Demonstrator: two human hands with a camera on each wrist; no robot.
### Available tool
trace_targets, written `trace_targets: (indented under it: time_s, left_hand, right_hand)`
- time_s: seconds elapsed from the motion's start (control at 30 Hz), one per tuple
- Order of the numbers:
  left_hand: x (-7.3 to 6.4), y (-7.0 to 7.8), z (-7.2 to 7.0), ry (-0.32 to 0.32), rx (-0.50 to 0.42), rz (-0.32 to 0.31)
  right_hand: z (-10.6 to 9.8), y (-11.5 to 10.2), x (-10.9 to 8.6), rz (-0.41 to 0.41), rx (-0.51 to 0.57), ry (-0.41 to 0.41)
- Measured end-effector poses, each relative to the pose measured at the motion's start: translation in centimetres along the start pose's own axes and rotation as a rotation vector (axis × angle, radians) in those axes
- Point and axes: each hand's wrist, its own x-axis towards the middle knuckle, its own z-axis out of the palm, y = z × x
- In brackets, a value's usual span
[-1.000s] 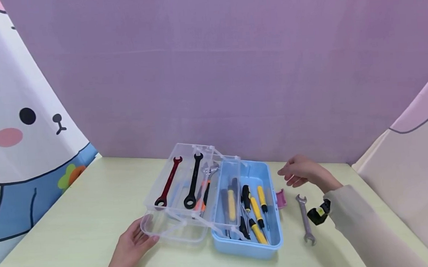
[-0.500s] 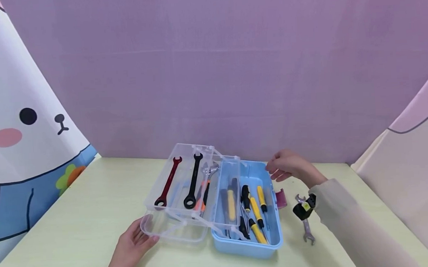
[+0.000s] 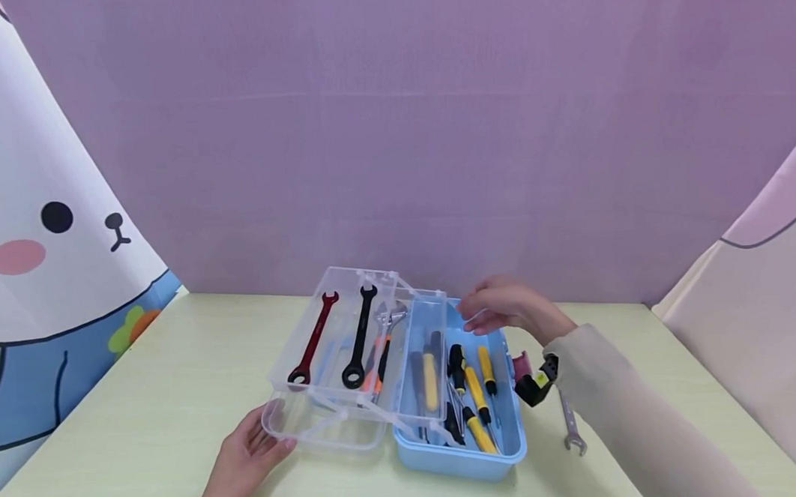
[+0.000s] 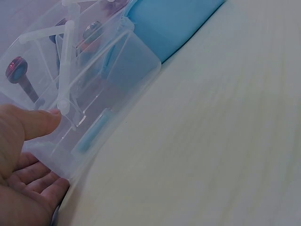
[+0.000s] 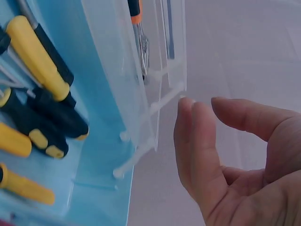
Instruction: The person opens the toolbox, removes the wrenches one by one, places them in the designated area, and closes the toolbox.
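Observation:
My left hand [image 3: 243, 455] holds the near left corner of the clear plastic tiered tray [image 3: 350, 439], thumb on its side and fingers beneath it in the left wrist view. A red-handled wrench [image 3: 316, 335] and a black wrench [image 3: 362, 340] lie in the upper tray. Above the far end of the light blue toolbox [image 3: 463, 466], my right hand [image 3: 505, 307] holds nothing; its fingers are slightly bent, with a gap to the thumb. The right wrist view shows it near the white hinge arms [image 5: 164, 101]. Yellow and black screwdrivers [image 3: 476, 387] lie inside the box.
On the table [image 3: 143, 412], right of the box, lies a silver wrench [image 3: 572, 431], partly hidden by the right wrist camera [image 3: 536, 384]. A pink latch [image 3: 522, 363] sticks out from the box's right side. An orange-handled adjustable wrench [image 3: 384, 362] shows through the tray.
My right hand has moved left, from beyond the box's right side to over its far end. The left hand and the tray have stayed in place.

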Motion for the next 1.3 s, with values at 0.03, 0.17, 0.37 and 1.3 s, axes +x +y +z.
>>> trace_targets:
  time_s: [0.03,0.17,0.37,1.3]
  left_hand:
    - [0.0,0.0,0.0,0.001,-0.001,0.002]
    - [0.0,0.1,0.1,0.012,-0.005,0.006]
    - [0.0,0.2,0.2,0.01,-0.017,0.008]
    - [-0.4,0.5,0.1,-0.009,-0.019,-0.046]
  right_hand:
    - [0.2,-0.1,0.1,-0.004,0.0,-0.004]
    - [1.2,-0.7,0.4,-0.006,-0.02,-0.017]
    - [2.6,-1.3,0.9,-0.012,-0.036,-0.032]
    - [8.9,-2.0,3.0,0.07,-0.139,-0.045]
